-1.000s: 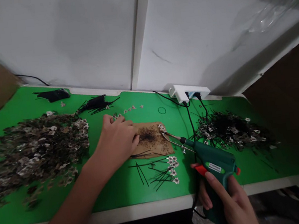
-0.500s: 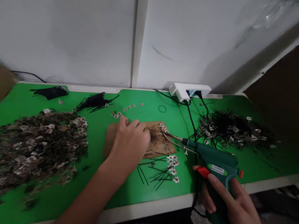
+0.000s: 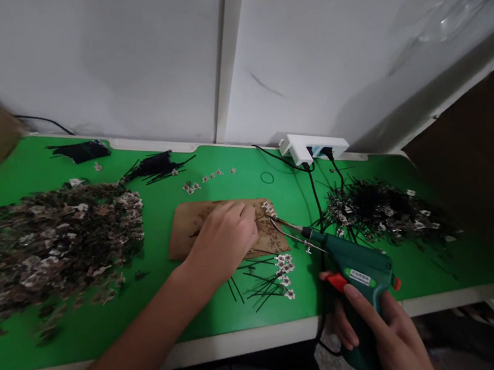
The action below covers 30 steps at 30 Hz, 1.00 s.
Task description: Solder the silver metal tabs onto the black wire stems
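Observation:
My right hand (image 3: pixel 376 325) grips a green soldering gun (image 3: pixel 359 261) by its handle, fingers around the red trigger (image 3: pixel 337 282). The metal tip of the gun (image 3: pixel 278 220) is over the right end of a scorched brown board (image 3: pixel 181 232). My left hand (image 3: pixel 229 229) is closed above the board. A thin dark stem (image 3: pixel 195 234) shows at its left side, and its fingertips point toward the gun's tip; the pinch is partly hidden. Small pale flower-shaped pieces (image 3: pixel 269 208) lie at the board's right edge. Stems with flower heads (image 3: pixel 286 277) lie just in front.
A large heap of flower pieces (image 3: pixel 68 237) covers the left of the green table (image 3: pixel 228 322). Black stem bundles (image 3: pixel 154 165) lie at the back. A pile of finished-looking stems (image 3: pixel 380 210) is at right. A white power strip (image 3: pixel 317 147) has cables running past the gun.
My left hand has moved right and slightly down across the board, nearer the gun's tip, with a thin stem now showing. My right hand and the soldering gun stay nearly still.

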Each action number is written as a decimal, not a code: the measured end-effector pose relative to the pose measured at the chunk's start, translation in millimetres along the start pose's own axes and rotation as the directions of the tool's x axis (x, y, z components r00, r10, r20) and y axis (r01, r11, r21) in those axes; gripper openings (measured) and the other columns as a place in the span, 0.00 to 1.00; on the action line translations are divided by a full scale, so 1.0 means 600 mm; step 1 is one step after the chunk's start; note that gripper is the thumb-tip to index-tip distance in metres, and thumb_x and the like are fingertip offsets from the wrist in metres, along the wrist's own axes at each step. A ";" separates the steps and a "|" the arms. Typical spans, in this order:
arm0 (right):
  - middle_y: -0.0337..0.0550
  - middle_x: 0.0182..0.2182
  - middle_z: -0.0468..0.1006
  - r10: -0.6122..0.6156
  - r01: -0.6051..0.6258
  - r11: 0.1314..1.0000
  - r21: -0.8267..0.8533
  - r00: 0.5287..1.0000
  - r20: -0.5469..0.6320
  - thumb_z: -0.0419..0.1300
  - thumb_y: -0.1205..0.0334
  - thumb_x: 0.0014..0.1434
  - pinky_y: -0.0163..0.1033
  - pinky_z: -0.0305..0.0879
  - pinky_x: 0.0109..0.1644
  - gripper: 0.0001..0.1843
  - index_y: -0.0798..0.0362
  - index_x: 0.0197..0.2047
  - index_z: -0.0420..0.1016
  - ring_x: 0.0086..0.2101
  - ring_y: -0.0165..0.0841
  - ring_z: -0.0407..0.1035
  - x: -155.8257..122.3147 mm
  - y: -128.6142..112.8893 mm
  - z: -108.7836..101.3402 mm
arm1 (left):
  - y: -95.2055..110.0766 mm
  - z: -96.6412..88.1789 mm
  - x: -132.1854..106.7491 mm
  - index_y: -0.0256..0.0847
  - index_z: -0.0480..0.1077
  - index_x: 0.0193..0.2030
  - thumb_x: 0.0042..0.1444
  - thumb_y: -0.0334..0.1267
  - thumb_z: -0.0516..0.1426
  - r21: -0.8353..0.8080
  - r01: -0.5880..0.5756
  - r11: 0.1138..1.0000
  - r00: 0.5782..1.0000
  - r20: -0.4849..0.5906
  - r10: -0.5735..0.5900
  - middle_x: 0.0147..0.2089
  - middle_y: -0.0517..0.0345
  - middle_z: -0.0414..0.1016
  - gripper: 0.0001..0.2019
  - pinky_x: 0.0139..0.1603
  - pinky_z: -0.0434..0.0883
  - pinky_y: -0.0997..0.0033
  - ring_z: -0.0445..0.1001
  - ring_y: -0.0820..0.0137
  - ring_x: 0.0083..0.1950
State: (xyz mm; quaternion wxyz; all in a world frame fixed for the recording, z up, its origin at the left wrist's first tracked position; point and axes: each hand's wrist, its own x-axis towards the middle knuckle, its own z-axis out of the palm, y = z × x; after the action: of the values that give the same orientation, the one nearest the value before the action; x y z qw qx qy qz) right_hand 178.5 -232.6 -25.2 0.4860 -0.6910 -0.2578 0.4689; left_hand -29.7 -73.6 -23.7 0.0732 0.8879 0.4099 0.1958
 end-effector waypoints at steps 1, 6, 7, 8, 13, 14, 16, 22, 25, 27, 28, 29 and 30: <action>0.34 0.14 0.67 0.007 -0.007 1.000 0.004 1.000 -0.001 0.67 0.45 0.59 0.37 0.59 0.25 0.21 0.53 0.45 0.75 0.18 0.31 0.61 0.000 -0.002 0.001 | 0.002 0.003 0.000 0.37 0.69 0.33 0.61 0.24 0.54 -0.030 -0.006 1.000 1.000 -0.015 0.005 0.35 0.55 0.75 0.07 0.41 0.70 0.63 0.74 0.63 0.38; 0.33 0.14 0.66 -0.001 0.001 1.000 -0.016 1.000 -0.024 0.68 0.44 0.58 0.36 0.57 0.25 0.22 0.54 0.44 0.76 0.19 0.30 0.59 0.000 -0.012 -0.001 | 0.010 0.012 0.003 0.35 0.72 0.37 0.61 0.23 0.54 -0.080 -0.047 0.996 0.997 -0.064 0.041 0.38 0.52 0.75 0.07 0.45 0.74 0.61 0.74 0.62 0.42; 0.33 0.15 0.66 -0.011 0.010 0.999 -0.037 1.000 -0.021 0.68 0.44 0.58 0.36 0.57 0.25 0.22 0.54 0.45 0.76 0.19 0.30 0.59 0.002 -0.013 -0.004 | 0.011 0.013 0.004 0.35 0.72 0.37 0.61 0.24 0.54 -0.072 -0.045 0.996 0.998 -0.050 0.042 0.38 0.51 0.75 0.07 0.45 0.74 0.60 0.74 0.61 0.42; 0.33 0.15 0.66 -0.018 0.017 0.998 -0.065 1.000 -0.009 0.67 0.44 0.58 0.36 0.57 0.25 0.23 0.54 0.46 0.76 0.19 0.30 0.59 0.004 -0.014 -0.007 | 0.012 0.014 0.005 0.35 0.72 0.37 0.62 0.24 0.54 -0.063 -0.042 0.997 0.999 -0.030 0.041 0.38 0.51 0.75 0.07 0.46 0.75 0.59 0.74 0.61 0.42; 0.33 0.15 0.66 -0.036 0.046 0.986 -0.157 0.997 0.063 0.65 0.42 0.60 0.35 0.57 0.23 0.19 0.50 0.39 0.71 0.19 0.29 0.59 0.015 -0.015 -0.026 | 0.016 0.017 0.008 0.35 0.74 0.39 0.63 0.26 0.54 -0.039 -0.014 0.999 0.999 0.044 0.016 0.39 0.50 0.76 0.08 0.47 0.75 0.59 0.75 0.60 0.44; 0.32 0.16 0.66 -0.034 0.045 0.987 -0.157 0.997 0.069 0.65 0.42 0.60 0.35 0.57 0.23 0.19 0.50 0.39 0.70 0.19 0.29 0.59 0.016 -0.015 -0.028 | 0.017 0.018 0.008 0.35 0.74 0.38 0.64 0.26 0.54 -0.036 -0.006 0.999 0.998 0.056 0.008 0.39 0.50 0.75 0.08 0.46 0.75 0.59 0.75 0.60 0.43; 0.32 0.16 0.65 -0.032 0.044 0.988 -0.150 0.996 0.082 0.64 0.43 0.62 0.35 0.57 0.24 0.19 0.50 0.39 0.70 0.19 0.29 0.59 0.016 -0.017 -0.029 | 0.018 0.017 0.009 0.35 0.75 0.37 0.64 0.26 0.53 -0.032 0.006 0.999 0.997 0.082 -0.003 0.38 0.50 0.75 0.09 0.45 0.75 0.60 0.75 0.61 0.43; 0.33 0.16 0.66 -0.008 0.018 0.992 -0.123 0.997 0.081 0.64 0.44 0.62 0.35 0.58 0.25 0.18 0.49 0.37 0.70 0.19 0.29 0.60 0.016 -0.015 -0.030 | 0.016 0.018 0.011 0.34 0.77 0.41 0.65 0.26 0.52 -0.042 0.014 0.999 0.990 0.140 -0.008 0.40 0.49 0.75 0.11 0.48 0.75 0.57 0.75 0.59 0.44; 0.32 0.16 0.65 0.017 -0.008 0.994 -0.109 0.997 0.081 0.64 0.44 0.62 0.34 0.58 0.25 0.18 0.50 0.39 0.71 0.19 0.29 0.59 0.018 -0.015 -0.030 | 0.015 0.019 0.010 0.34 0.77 0.42 0.66 0.27 0.52 -0.048 0.012 0.999 0.990 0.138 -0.005 0.41 0.49 0.75 0.11 0.49 0.75 0.56 0.75 0.58 0.46; 0.32 0.16 0.65 0.012 -0.001 0.992 -0.126 0.996 0.088 0.63 0.43 0.62 0.35 0.59 0.25 0.18 0.50 0.40 0.71 0.19 0.29 0.59 0.019 -0.018 -0.029 | 0.014 0.021 0.010 0.34 0.77 0.41 0.66 0.27 0.52 -0.042 0.009 0.999 0.992 0.124 -0.004 0.40 0.49 0.75 0.11 0.49 0.76 0.57 0.75 0.59 0.45; 0.32 0.16 0.66 0.010 0.001 0.991 -0.135 0.996 0.086 0.63 0.43 0.62 0.35 0.59 0.26 0.17 0.49 0.41 0.72 0.19 0.29 0.60 0.019 -0.020 -0.029 | 0.014 0.022 0.010 0.34 0.77 0.41 0.66 0.27 0.52 -0.036 0.005 0.999 0.993 0.118 0.000 0.40 0.49 0.75 0.11 0.48 0.76 0.57 0.75 0.59 0.45; 0.32 0.16 0.66 0.010 0.002 0.990 -0.142 0.996 0.084 0.63 0.43 0.62 0.35 0.59 0.26 0.18 0.49 0.40 0.72 0.20 0.29 0.60 0.019 -0.022 -0.028 | 0.013 0.023 0.010 0.34 0.76 0.41 0.66 0.27 0.52 -0.029 -0.002 1.000 0.994 0.112 0.005 0.40 0.49 0.74 0.11 0.48 0.76 0.57 0.75 0.59 0.44; 0.33 0.16 0.66 0.012 0.000 0.990 -0.144 0.996 0.085 0.63 0.43 0.62 0.35 0.59 0.25 0.18 0.50 0.39 0.71 0.20 0.29 0.60 0.019 -0.024 -0.027 | 0.012 0.023 0.009 0.33 0.76 0.41 0.66 0.27 0.52 -0.023 -0.011 1.000 0.994 0.104 0.013 0.39 0.50 0.74 0.10 0.47 0.76 0.58 0.75 0.60 0.44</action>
State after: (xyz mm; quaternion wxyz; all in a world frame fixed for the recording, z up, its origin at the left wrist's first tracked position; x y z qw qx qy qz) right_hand 199.4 -224.9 -15.0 0.4220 -0.7044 -0.3093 0.4797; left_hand -15.6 -73.7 -32.8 0.1032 0.8984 0.3981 0.1542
